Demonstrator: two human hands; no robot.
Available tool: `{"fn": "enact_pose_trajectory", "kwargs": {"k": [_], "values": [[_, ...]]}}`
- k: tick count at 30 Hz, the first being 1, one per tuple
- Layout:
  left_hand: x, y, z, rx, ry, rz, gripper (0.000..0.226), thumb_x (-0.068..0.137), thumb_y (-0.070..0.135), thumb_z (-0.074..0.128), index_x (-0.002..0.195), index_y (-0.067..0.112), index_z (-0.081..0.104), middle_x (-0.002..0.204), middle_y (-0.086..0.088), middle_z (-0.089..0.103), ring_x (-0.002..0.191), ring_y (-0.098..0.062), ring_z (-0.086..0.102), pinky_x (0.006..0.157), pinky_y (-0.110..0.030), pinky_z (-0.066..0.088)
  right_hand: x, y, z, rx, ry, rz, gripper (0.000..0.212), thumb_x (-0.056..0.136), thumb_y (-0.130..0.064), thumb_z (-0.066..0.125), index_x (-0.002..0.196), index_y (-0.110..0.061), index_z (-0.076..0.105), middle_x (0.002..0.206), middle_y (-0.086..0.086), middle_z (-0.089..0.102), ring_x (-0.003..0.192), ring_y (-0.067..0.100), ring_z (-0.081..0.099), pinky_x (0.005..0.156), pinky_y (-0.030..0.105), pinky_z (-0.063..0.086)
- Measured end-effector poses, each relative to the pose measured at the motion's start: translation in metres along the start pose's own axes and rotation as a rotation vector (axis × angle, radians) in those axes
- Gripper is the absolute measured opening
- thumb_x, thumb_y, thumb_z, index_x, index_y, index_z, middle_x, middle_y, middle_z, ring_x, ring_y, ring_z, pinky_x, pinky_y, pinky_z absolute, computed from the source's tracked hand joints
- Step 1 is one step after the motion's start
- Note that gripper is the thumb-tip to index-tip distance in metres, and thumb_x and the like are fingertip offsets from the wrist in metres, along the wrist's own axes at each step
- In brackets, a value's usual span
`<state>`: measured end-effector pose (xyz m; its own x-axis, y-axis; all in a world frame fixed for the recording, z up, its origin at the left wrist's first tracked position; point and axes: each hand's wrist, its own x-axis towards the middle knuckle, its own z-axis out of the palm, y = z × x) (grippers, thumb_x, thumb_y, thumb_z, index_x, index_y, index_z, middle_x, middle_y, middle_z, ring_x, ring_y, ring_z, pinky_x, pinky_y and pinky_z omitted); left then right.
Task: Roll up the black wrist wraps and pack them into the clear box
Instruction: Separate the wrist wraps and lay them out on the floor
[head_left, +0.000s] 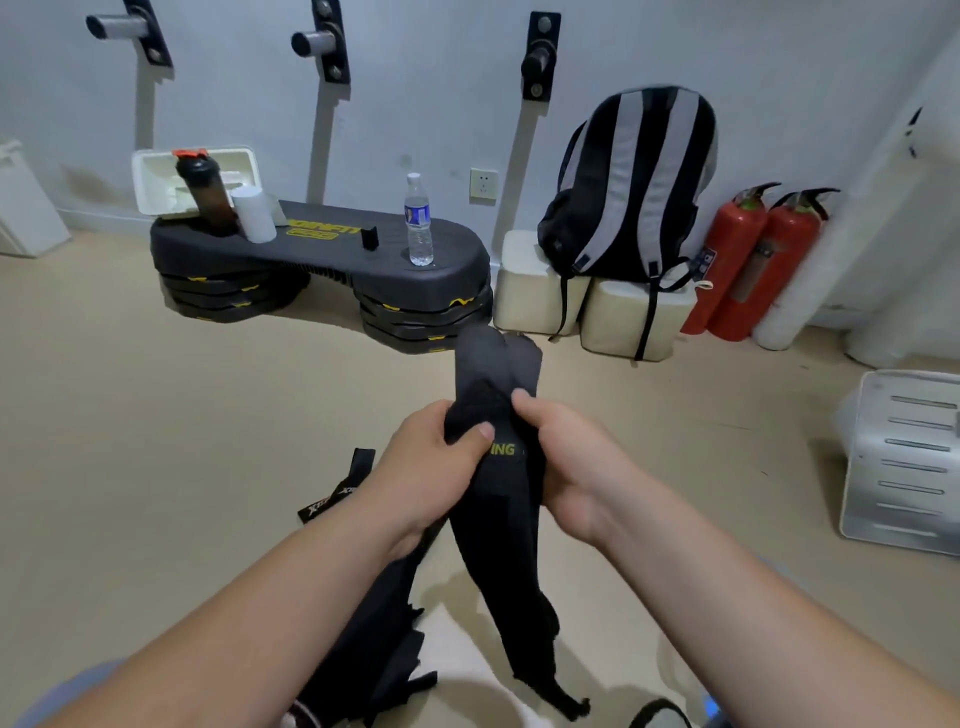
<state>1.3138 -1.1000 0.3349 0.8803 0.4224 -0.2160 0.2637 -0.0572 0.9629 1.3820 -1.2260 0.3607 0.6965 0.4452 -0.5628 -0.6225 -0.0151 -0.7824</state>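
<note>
A long black wrist wrap (511, 525) with yellow letters is held up at mid frame. My left hand (434, 457) grips its left edge, thumb across the front. My right hand (563, 457) grips its right edge, fingers curled round the cloth. The wrap's top end sticks up above both hands and its lower end hangs toward the floor. A second black wrap (374, 639) lies on the floor under my left forearm. Another black strap with white print (337, 488) lies on the floor to the left. I cannot pick out a clear box with certainty.
A black step platform (322, 254) carries a water bottle (418, 221), a shaker and a white roll. A striped backpack (631, 182) sits on cream blocks, with two red fire extinguishers (748, 260) beside it. A white slotted case (904, 462) lies at the right.
</note>
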Motion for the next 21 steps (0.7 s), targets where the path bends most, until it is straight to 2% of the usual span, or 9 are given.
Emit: {"fn": "enact_pose_trajectory", "kwargs": {"k": [2,5,8,12,15,17,20,21], "values": [[0.006,0.002,-0.004,0.023,-0.033,0.036,0.022,0.097,0.042,0.061,0.107,0.028,0.073,0.1,0.005,0.081,0.099,-0.021,0.077,0.098,-0.055,0.059,0.007,-0.008,-0.002,-0.035,-0.012,-0.056,0.033,0.112,-0.031,0.048,0.123,-0.01,0.072,0.103,0.009,0.082,0.081,0.02,0.081,0.062,0.028,0.062],[0.015,0.001,-0.009,0.108,-0.067,0.067,0.021,0.106,0.038,0.055,0.101,0.025,0.071,0.097,0.002,0.079,0.099,-0.025,0.074,0.096,-0.053,0.058,0.019,-0.014,-0.009,-0.092,-0.01,-0.119,0.032,0.114,-0.031,0.045,0.123,-0.014,0.071,0.11,0.005,0.082,0.098,0.02,0.079,0.08,0.035,0.06],[0.022,-0.003,-0.018,0.165,-0.063,0.068,0.024,0.107,0.037,0.053,0.097,0.022,0.069,0.097,-0.004,0.077,0.099,-0.03,0.073,0.092,-0.052,0.057,0.035,-0.02,-0.024,-0.012,0.069,-0.158,0.031,0.115,-0.031,0.043,0.122,-0.017,0.069,0.114,0.004,0.081,0.105,0.021,0.078,0.092,0.04,0.06],[0.03,-0.006,-0.026,0.116,-0.023,0.074,0.022,0.108,0.031,0.055,0.095,0.019,0.068,0.092,-0.009,0.076,0.087,-0.026,0.072,0.08,-0.042,0.055,0.048,-0.022,-0.041,-0.129,0.212,-0.215,0.025,0.113,-0.033,0.049,0.115,-0.023,0.071,0.117,0.003,0.079,0.107,0.024,0.076,0.094,0.041,0.061],[0.03,-0.001,-0.021,0.023,-0.045,0.086,0.016,0.108,0.021,0.057,0.101,0.018,0.071,0.09,-0.006,0.079,0.083,-0.021,0.074,0.076,-0.037,0.057,0.047,-0.016,-0.043,-0.221,0.143,-0.255,0.024,0.111,-0.03,0.054,0.114,-0.019,0.075,0.111,0.004,0.081,0.108,0.028,0.076,0.097,0.042,0.06],[0.029,0.004,-0.014,-0.079,-0.094,0.1,0.013,0.108,0.017,0.058,0.106,0.015,0.071,0.09,-0.008,0.08,0.08,-0.017,0.074,0.073,-0.03,0.058,0.045,-0.013,-0.043,-0.259,0.078,-0.302,0.023,0.109,-0.027,0.058,0.114,-0.016,0.077,0.109,0.006,0.082,0.106,0.028,0.077,0.092,0.037,0.062],[0.03,0.009,-0.005,-0.18,-0.138,0.112,0.011,0.106,0.016,0.061,0.107,0.012,0.072,0.09,-0.011,0.079,0.078,-0.016,0.071,0.07,-0.026,0.056,0.039,-0.012,-0.039,-0.209,-0.018,-0.318,0.027,0.107,-0.029,0.061,0.111,-0.009,0.078,0.101,0.012,0.081,0.088,0.022,0.076,0.067,0.027,0.061],[0.031,0.009,-0.003,-0.173,-0.123,0.127,0.01,0.105,0.017,0.063,0.104,0.014,0.073,0.089,-0.008,0.079,0.079,-0.015,0.071,0.07,-0.025,0.055,0.038,-0.011,-0.037,-0.191,-0.052,-0.308,0.03,0.107,-0.031,0.061,0.11,-0.007,0.077,0.097,0.015,0.08,0.083,0.02,0.073,0.064,0.026,0.06]]}}
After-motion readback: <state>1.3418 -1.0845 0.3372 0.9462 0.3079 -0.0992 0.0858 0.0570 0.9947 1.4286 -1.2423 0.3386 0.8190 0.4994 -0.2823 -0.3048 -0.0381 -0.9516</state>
